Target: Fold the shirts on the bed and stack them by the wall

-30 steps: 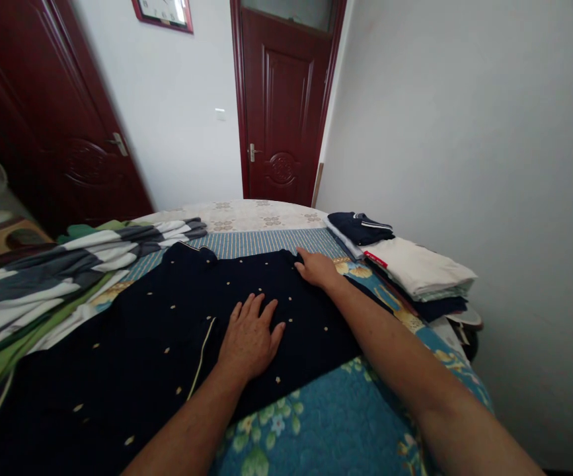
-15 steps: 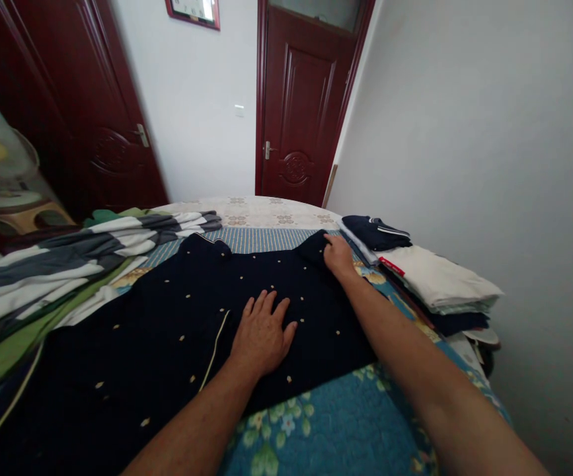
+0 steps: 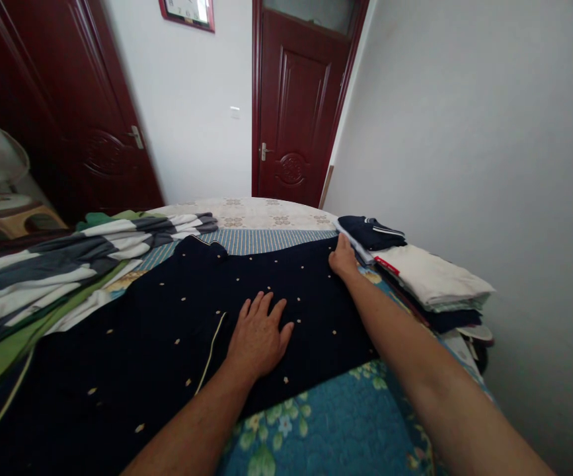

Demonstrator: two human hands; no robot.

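A dark navy garment point(image 3: 132, 344) with small pale motifs and cream piping lies spread over the bed, its upper right edge straight. My left hand point(image 3: 257, 336) rests flat on the middle of it, fingers spread. At the garment's far right corner is my right hand point(image 3: 343, 256), its fingers close together on the cloth's edge, pinching the corner. The fingertips of that hand are near the folded clothes on the right.
Folded clothes point(image 3: 445, 274) are stacked at the right, with a folded navy shirt point(image 3: 370, 233) behind them. Striped grey and white cloth point(image 3: 132, 241) and green cloth point(image 3: 63, 305) lie at the left. A floral quilt point(image 3: 336, 430) covers the near bed.
My right hand has shifted slightly right and away from me, and the garment's far right corner, raised in a peak before, now lies flatter. My left hand stays in place on the cloth.
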